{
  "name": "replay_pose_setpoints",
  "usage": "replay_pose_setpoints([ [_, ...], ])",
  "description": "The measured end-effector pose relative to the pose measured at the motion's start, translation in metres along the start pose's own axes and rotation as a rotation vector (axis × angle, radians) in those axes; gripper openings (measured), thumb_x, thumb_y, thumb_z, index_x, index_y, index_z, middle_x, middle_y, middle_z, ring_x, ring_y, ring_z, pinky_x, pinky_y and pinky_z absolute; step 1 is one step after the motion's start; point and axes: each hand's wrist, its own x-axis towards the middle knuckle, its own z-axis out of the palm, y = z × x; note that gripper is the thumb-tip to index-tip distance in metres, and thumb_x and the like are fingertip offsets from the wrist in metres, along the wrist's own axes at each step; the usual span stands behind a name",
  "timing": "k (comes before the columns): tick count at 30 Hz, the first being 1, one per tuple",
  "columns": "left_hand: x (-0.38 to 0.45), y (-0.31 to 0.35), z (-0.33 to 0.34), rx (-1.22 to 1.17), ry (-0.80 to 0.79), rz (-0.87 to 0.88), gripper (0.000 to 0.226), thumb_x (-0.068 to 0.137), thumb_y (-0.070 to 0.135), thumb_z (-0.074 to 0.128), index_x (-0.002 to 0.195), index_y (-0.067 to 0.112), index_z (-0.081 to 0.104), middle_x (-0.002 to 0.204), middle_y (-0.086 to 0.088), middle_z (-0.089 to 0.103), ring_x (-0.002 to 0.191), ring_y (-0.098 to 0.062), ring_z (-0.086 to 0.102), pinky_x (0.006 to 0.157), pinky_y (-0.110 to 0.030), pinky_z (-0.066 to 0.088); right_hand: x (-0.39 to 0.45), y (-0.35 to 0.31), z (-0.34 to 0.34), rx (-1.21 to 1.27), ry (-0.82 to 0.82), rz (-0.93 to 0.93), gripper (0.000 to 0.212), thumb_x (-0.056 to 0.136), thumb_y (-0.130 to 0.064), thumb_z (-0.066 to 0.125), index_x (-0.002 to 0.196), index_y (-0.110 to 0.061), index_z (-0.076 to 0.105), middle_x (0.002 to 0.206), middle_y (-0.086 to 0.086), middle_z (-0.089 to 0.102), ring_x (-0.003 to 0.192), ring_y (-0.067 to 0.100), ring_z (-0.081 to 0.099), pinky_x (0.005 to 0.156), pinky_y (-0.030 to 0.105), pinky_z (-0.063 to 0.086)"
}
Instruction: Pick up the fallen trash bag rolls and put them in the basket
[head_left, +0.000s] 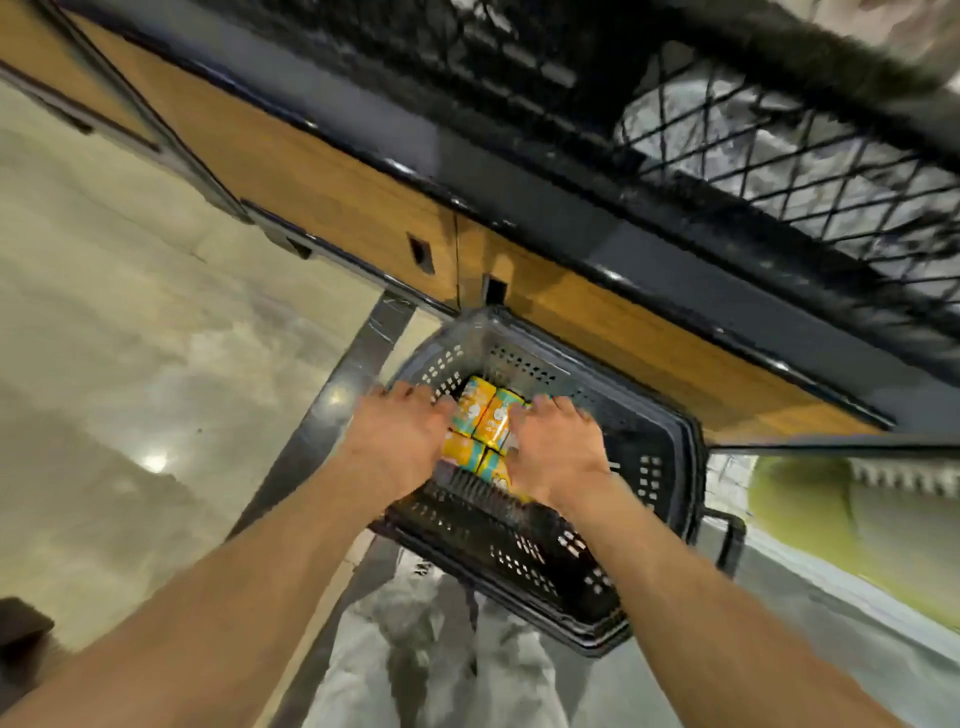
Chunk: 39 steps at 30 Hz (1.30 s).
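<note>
A dark perforated basket (644, 467) sits on the pale polished floor (130, 364), holding orange-and-teal rolls (485, 423).

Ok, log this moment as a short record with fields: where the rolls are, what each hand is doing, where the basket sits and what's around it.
rolls: several orange and teal trash bag rolls bunched together between the hands, over the basket's inside
left hand: left hand presses the bundle's left side
right hand: right hand presses the bundle's right side
basket: black perforated basket on the floor, by the shelf base
surroundings: wood-panelled shelf base, black wire bin above, polished floor
blur: roll count unclear
</note>
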Motion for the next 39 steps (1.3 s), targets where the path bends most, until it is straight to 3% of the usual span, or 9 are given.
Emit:
replay_pose_setpoints([
  [7, -0.127, -0.031, -0.133, -0.157, 0.207, -0.272, 0.028, 0.093, 0.040, 0.048, 0.113, 0.021, 0.048, 0.114, -0.005, 0.058, 0.110, -0.028, 0.055, 0.087, -0.042, 0.044, -0.098, -0.041, -0.160, -0.094, 0.206, -0.204, 0.040, 0.092, -0.037, 0.056, 0.128, -0.020, 0.054, 0.124, 0.010, 0.056, 0.119, 0.035, 0.053, 0.089, 0.043, 0.047],
  [12, -0.211, -0.076, -0.207, -0.213, 0.310, -0.439, 0.031, 0.095, 0.039, 0.050, 0.118, 0.019, 0.047, 0.119, -0.006, 0.057, 0.111, -0.028, 0.054, 0.087, -0.042, 0.043, -0.157, -0.083, -0.256, -0.128, 0.239, -0.359, 0.032, 0.090, -0.041, 0.057, 0.114, -0.021, 0.060, 0.112, 0.006, 0.062, 0.104, 0.031, 0.061, 0.081, 0.040, 0.052],
  [16, -0.283, -0.123, -0.248, -0.240, 0.467, -0.598, 0.027, 0.096, 0.039, 0.048, 0.114, 0.020, 0.050, 0.111, -0.006, 0.058, 0.102, -0.028, 0.058, 0.082, -0.041, 0.048, -0.190, -0.140, -0.324, -0.176, 0.339, -0.480, 0.023, 0.090, -0.032, 0.056, 0.108, -0.019, 0.061, 0.102, 0.004, 0.061, 0.090, 0.029, 0.061, 0.074, 0.041, 0.056],
  [20, -0.358, -0.171, -0.251, -0.246, 0.519, -0.731, 0.028, 0.095, 0.042, 0.047, 0.114, 0.021, 0.050, 0.109, -0.004, 0.059, 0.100, -0.027, 0.059, 0.077, -0.037, 0.048, -0.219, -0.221, -0.360, -0.170, 0.377, -0.620, 0.020, 0.090, -0.035, 0.056, 0.104, -0.021, 0.060, 0.103, 0.002, 0.062, 0.091, 0.028, 0.061, 0.083, 0.046, 0.055],
  [24, -0.425, -0.225, -0.236, -0.272, 0.564, -0.851, 0.031, 0.095, 0.043, 0.048, 0.117, 0.021, 0.050, 0.114, -0.004, 0.061, 0.103, -0.027, 0.060, 0.079, -0.038, 0.052, -0.233, -0.311, -0.374, -0.180, 0.419, -0.759, 0.024, 0.092, -0.041, 0.057, 0.109, -0.026, 0.060, 0.111, -0.001, 0.064, 0.100, 0.025, 0.063, 0.078, 0.035, 0.049],
  [27, -0.462, -0.259, -0.217, -0.257, 0.552, -0.896, 0.036, 0.095, 0.039, 0.049, 0.125, 0.020, 0.049, 0.120, -0.005, 0.060, 0.108, -0.028, 0.060, 0.081, -0.038, 0.051, -0.241, -0.373, -0.382, -0.241, 0.452, -0.819, 0.026, 0.094, -0.039, 0.055, 0.117, -0.026, 0.059, 0.115, 0.000, 0.062, 0.108, 0.025, 0.061, 0.075, 0.036, 0.043],
  [32, -0.504, -0.315, -0.194, -0.245, 0.484, -0.963, 0.031, 0.094, 0.037, 0.050, 0.119, 0.019, 0.052, 0.116, -0.007, 0.061, 0.106, -0.030, 0.060, 0.076, -0.038, 0.049, -0.238, -0.457, -0.388, -0.244, 0.483, -0.869, 0.018, 0.093, -0.047, 0.055, 0.105, -0.034, 0.058, 0.107, -0.005, 0.063, 0.100, 0.021, 0.061, 0.069, 0.033, 0.045],
  [35, -0.523, -0.346, -0.183, -0.267, 0.508, -0.998, 0.030, 0.095, 0.037, 0.048, 0.118, 0.018, 0.051, 0.116, -0.007, 0.060, 0.107, -0.030, 0.059, 0.070, -0.036, 0.042, -0.231, -0.494, -0.393, -0.223, 0.476, -0.873, 0.023, 0.093, -0.045, 0.055, 0.111, -0.032, 0.060, 0.107, -0.007, 0.062, 0.101, 0.019, 0.060, 0.075, 0.036, 0.050],
  [39, -0.546, -0.385, -0.156, -0.276, 0.544, -1.060, 0.037, 0.094, 0.042, 0.047, 0.125, 0.021, 0.048, 0.117, -0.003, 0.061, 0.104, -0.027, 0.062, 0.072, -0.036, 0.049, -0.214, -0.540, -0.390, -0.175, 0.461, -0.892, 0.032, 0.093, -0.044, 0.055, 0.122, -0.030, 0.059, 0.110, -0.006, 0.064, 0.101, 0.019, 0.062, 0.083, 0.040, 0.054],
])
